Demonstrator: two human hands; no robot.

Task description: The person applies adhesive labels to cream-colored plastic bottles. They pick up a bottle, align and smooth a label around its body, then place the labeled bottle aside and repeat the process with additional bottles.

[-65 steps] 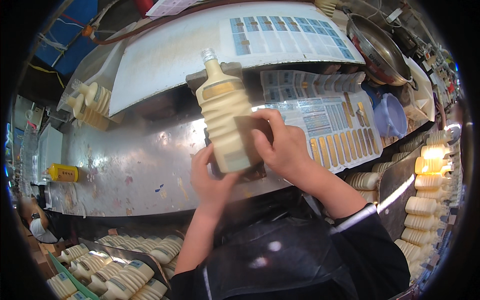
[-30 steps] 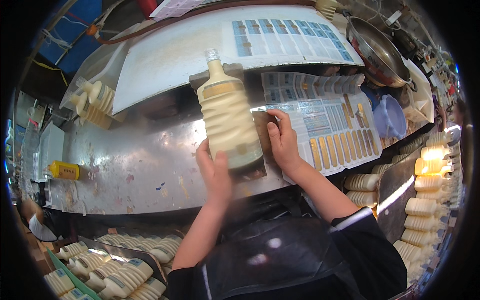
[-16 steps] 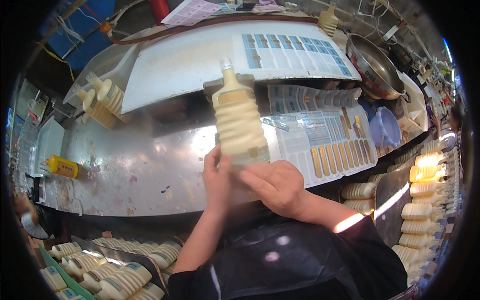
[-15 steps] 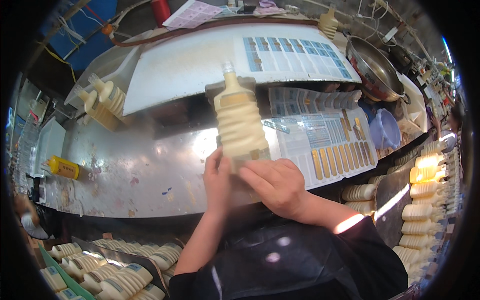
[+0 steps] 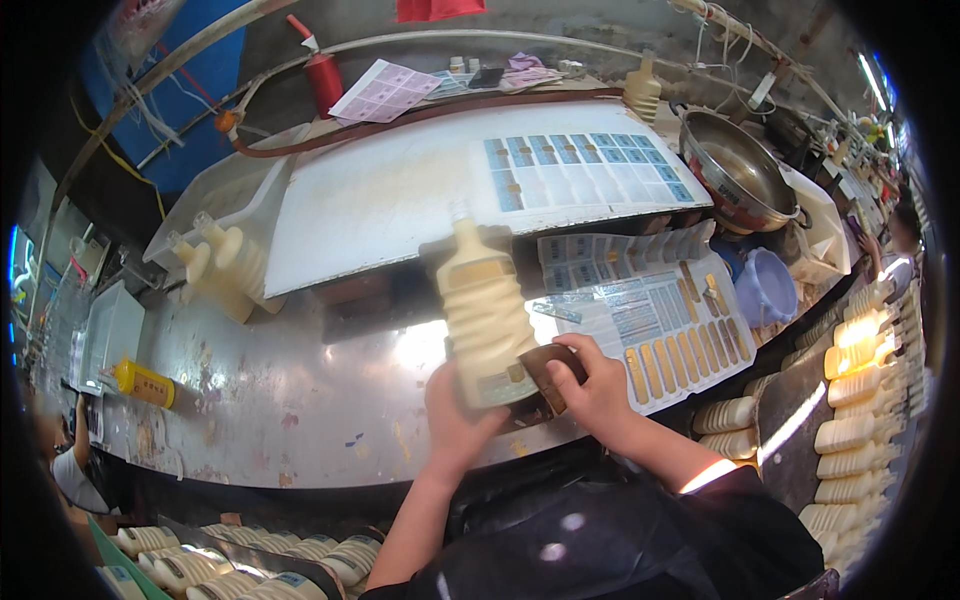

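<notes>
A cream plastic bottle [image 5: 485, 310] with a ribbed body and clear neck lies in front of me, its neck pointing away. A label with a small gold patch is on its lower end. My left hand [image 5: 455, 420], slightly blurred, grips the bottle's lower left side, with some fingers hidden behind it. In my right hand [image 5: 590, 390] is a dark brown flat scraper [image 5: 548, 376], thumb on top. The scraper touches or overlaps the label's right edge. To the right lie label sheets [image 5: 640, 310] with gold strips. Beneath the bottle, a dark support [image 5: 432, 252] partly shows.
A white board [image 5: 380, 190] with blue label sheets [image 5: 585, 170] spans the far side of the metal table [image 5: 290, 400]. Two bottles [image 5: 225, 265] stand left, near a yellow bottle [image 5: 145, 383]. A metal pan [image 5: 740, 160] and purple bucket [image 5: 768, 285] are right. Several bottles [image 5: 270, 565] fill the lower left.
My right hand has moved from the label to the bottle's right edge and now shows a brown scraper. My left hand has shifted around the bottle's base. The view has tilted upward.
</notes>
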